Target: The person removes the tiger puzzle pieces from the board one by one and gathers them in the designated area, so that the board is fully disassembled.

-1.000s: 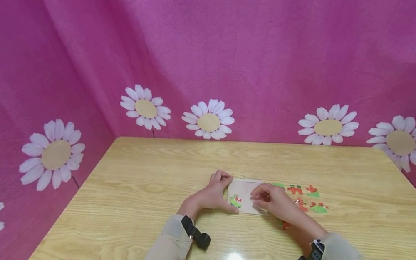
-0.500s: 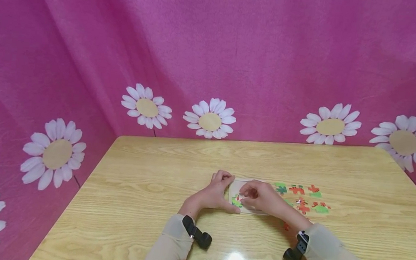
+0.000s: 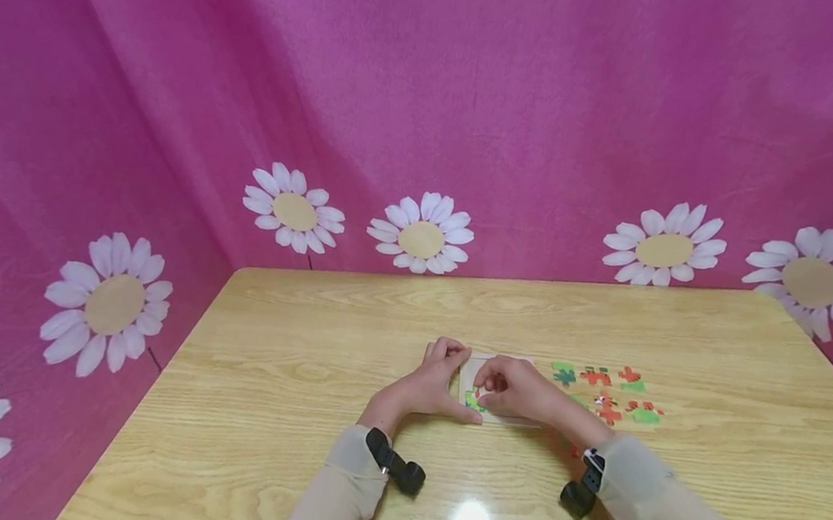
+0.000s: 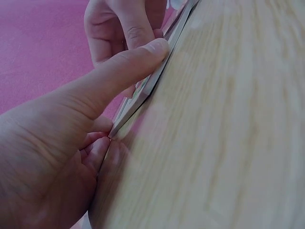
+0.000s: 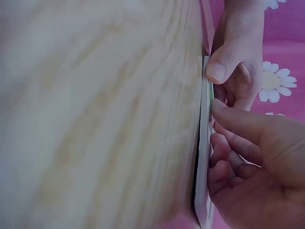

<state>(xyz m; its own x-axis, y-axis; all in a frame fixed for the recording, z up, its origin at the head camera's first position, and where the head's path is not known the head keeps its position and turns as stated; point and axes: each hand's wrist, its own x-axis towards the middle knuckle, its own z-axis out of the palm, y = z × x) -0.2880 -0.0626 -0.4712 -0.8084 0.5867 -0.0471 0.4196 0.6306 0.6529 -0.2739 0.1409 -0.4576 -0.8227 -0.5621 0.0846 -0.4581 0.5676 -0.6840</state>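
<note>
A shallow pale puzzle tray (image 3: 476, 369) lies on the table with a green and red puzzle piece (image 3: 471, 403) in its near left corner. My left hand (image 3: 430, 385) grips the tray's left end, thumb along the near rim and fingers at the far left corner. In the left wrist view, the left thumb (image 4: 143, 55) lies on the rim (image 4: 139, 99). My right hand (image 3: 524, 392) pinches a small puzzle piece down in the tray, right beside the corner piece; its fingers mostly hide what they hold. In the right wrist view, the right thumb (image 5: 233, 114) is close to the left thumb (image 5: 218, 71).
Right of the tray, several loose puzzle pieces lie in rough rows, among them a green one (image 3: 564, 375), a red one (image 3: 596, 377) and a green and red one (image 3: 645, 413). A pink curtain (image 3: 535, 121) with daisies hangs behind the wooden table (image 3: 281, 414).
My right hand has moved left over the tray to the corner piece and come down there, uncovering more of the loose pieces. My left hand has kept its place on the tray.
</note>
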